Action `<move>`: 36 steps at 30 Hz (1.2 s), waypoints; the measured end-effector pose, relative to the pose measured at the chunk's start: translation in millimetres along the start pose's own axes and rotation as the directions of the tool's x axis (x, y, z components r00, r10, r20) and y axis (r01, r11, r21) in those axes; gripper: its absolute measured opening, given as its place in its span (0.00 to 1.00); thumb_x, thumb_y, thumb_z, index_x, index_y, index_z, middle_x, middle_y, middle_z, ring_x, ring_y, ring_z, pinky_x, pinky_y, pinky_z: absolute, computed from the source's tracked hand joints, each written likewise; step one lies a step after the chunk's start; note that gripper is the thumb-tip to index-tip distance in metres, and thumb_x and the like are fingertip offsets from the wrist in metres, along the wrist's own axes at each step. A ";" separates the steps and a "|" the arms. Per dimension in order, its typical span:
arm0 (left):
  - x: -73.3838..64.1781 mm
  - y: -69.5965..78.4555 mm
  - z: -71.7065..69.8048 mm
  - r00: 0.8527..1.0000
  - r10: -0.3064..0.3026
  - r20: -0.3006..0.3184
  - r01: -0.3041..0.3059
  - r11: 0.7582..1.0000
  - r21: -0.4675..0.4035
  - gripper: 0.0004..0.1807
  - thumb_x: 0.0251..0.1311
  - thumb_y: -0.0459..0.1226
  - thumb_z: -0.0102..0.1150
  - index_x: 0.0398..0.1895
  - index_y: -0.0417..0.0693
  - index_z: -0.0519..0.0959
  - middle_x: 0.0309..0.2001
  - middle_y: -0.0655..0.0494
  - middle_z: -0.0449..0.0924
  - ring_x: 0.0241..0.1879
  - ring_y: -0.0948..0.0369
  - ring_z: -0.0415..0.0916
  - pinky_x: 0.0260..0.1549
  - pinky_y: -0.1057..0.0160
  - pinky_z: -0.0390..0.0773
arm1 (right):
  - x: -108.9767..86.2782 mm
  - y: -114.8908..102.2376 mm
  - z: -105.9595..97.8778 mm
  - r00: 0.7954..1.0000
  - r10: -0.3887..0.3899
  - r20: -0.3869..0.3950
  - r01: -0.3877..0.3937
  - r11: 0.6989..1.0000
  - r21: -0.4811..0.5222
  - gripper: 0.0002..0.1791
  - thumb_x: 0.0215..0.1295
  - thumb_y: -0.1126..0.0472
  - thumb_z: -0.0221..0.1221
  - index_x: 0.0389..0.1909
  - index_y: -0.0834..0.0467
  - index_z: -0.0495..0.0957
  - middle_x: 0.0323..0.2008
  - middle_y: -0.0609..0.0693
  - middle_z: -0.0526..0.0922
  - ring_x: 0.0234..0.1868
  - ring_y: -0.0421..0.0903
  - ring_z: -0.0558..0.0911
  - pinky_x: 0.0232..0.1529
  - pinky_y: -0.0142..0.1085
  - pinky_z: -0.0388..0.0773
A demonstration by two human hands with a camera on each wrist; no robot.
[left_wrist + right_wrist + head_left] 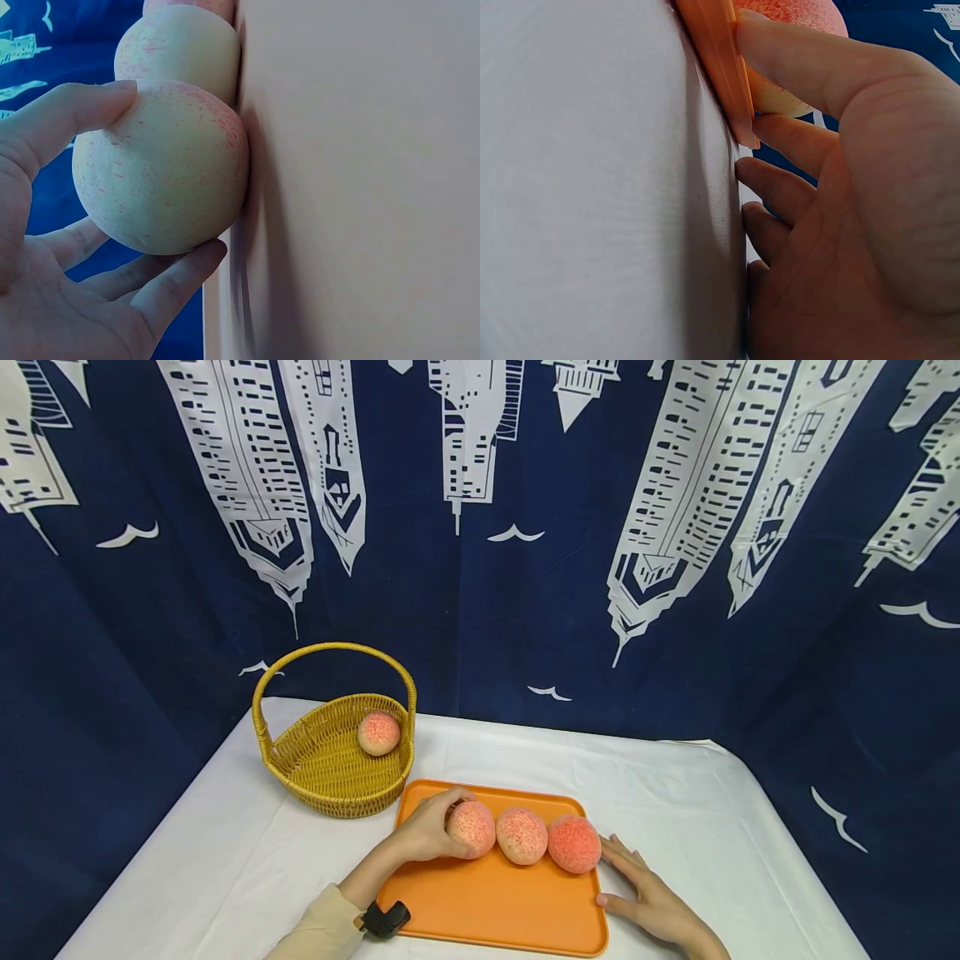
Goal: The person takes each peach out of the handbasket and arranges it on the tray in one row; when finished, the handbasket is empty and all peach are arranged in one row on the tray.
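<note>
Three peaches stand in a row across the back half of an orange tray (495, 902). My left hand (429, 831) grips the left peach (472, 828), thumb on one side and fingers curled round the other, as the left wrist view shows. Close beside it are the middle peach (522, 836) and the redder right peach (574, 843). At the tray's right edge my right hand (652, 897) lies with loosely spread fingers, its thumb tip at the rim and its forefinger beside the right peach.
A wicker basket (347, 802) with a tall arched handle stands behind and left of the tray, one peach (379, 732) inside it. White cloth (720, 827) covers the table. A dark blue curtain (495, 610) with white building prints hangs behind.
</note>
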State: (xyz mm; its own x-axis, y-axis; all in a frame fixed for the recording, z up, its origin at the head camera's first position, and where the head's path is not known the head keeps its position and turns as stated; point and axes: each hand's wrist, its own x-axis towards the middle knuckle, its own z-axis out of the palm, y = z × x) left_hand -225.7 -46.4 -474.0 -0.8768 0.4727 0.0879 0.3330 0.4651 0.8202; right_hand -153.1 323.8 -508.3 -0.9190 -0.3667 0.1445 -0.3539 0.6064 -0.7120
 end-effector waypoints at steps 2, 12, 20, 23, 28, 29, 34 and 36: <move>-0.2 0.1 0.8 1.000 -0.003 0.000 0.003 1.000 -0.002 0.35 0.40 0.41 0.78 0.55 0.51 0.74 0.54 0.50 0.77 0.54 0.51 0.72 0.50 0.47 0.76 | -0.2 0.0 0.0 1.000 0.005 0.001 -0.005 1.000 -0.003 0.36 0.60 0.52 0.65 0.70 0.50 0.67 0.71 0.58 0.66 0.68 0.12 0.43 0.60 0.07 0.32; 0.2 -1.1 2.5 1.000 -0.003 0.003 0.003 1.000 -0.008 0.36 0.40 0.41 0.79 0.56 0.50 0.74 0.54 0.50 0.77 0.55 0.51 0.72 0.50 0.47 0.76 | -1.4 -0.7 -0.2 1.000 0.006 0.001 -0.006 1.000 -0.009 0.36 0.61 0.52 0.65 0.70 0.52 0.67 0.71 0.60 0.65 0.68 0.12 0.43 0.60 0.07 0.32; -1.2 0.2 -0.6 1.000 -0.018 0.002 0.018 1.000 0.018 0.41 0.40 0.44 0.79 0.61 0.48 0.72 0.56 0.49 0.76 0.55 0.51 0.73 0.51 0.47 0.75 | -0.7 -1.9 0.0 1.000 0.027 0.006 -0.027 1.000 0.001 0.36 0.60 0.51 0.65 0.70 0.51 0.67 0.71 0.61 0.65 0.67 0.11 0.43 0.60 0.07 0.31; -3.7 5.0 -6.4 0.999 -0.033 -0.014 0.034 0.999 0.036 0.44 0.40 0.46 0.79 0.63 0.49 0.70 0.58 0.48 0.74 0.57 0.50 0.72 0.53 0.45 0.74 | -0.5 -1.6 -0.1 1.000 0.015 0.002 -0.015 1.000 -0.004 0.36 0.60 0.52 0.65 0.70 0.51 0.67 0.71 0.61 0.65 0.68 0.12 0.43 0.60 0.07 0.31; -8.9 18.7 -25.6 0.997 0.024 -0.071 -0.023 1.000 0.019 0.42 0.41 0.42 0.78 0.64 0.48 0.71 0.59 0.46 0.74 0.60 0.47 0.70 0.56 0.44 0.73 | -1.0 -1.2 -0.6 1.000 0.008 0.000 -0.008 1.000 -0.007 0.36 0.61 0.52 0.65 0.70 0.50 0.67 0.71 0.60 0.65 0.68 0.12 0.43 0.60 0.07 0.31; -10.0 21.4 -30.8 0.995 0.042 -0.092 -0.042 0.999 0.002 0.41 0.41 0.40 0.78 0.63 0.48 0.71 0.59 0.46 0.74 0.60 0.48 0.70 0.57 0.44 0.73 | -1.1 -1.2 -0.7 1.000 0.009 0.000 -0.009 1.000 -0.006 0.36 0.61 0.52 0.65 0.70 0.50 0.67 0.71 0.60 0.65 0.68 0.12 0.43 0.60 0.07 0.31; -15.8 24.5 -66.5 0.962 0.106 -0.253 -0.129 0.989 -0.077 0.38 0.44 0.34 0.76 0.62 0.41 0.71 0.60 0.42 0.73 0.59 0.43 0.70 0.58 0.43 0.74 | -1.1 -0.9 -1.1 1.000 -0.011 -0.003 0.011 1.000 -0.009 0.35 0.61 0.53 0.65 0.70 0.50 0.67 0.71 0.58 0.66 0.68 0.13 0.43 0.61 0.08 0.32; -17.9 18.6 -83.9 0.940 0.091 -0.329 -0.133 0.985 -0.108 0.38 0.45 0.32 0.75 0.63 0.39 0.70 0.60 0.39 0.72 0.60 0.40 0.70 0.58 0.41 0.72 | -0.7 -0.9 -0.9 1.000 -0.020 -0.002 0.020 1.000 -0.007 0.35 0.61 0.53 0.65 0.70 0.49 0.67 0.71 0.58 0.66 0.69 0.13 0.43 0.61 0.08 0.32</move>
State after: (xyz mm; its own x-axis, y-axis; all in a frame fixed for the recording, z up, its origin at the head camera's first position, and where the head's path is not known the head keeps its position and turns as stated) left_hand -232.9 -109.0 -412.9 -0.9079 0.2409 0.3431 0.4074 0.3144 0.8574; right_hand -152.3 324.2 -507.2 -0.9121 -0.3776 0.1599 -0.3735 0.6039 -0.7041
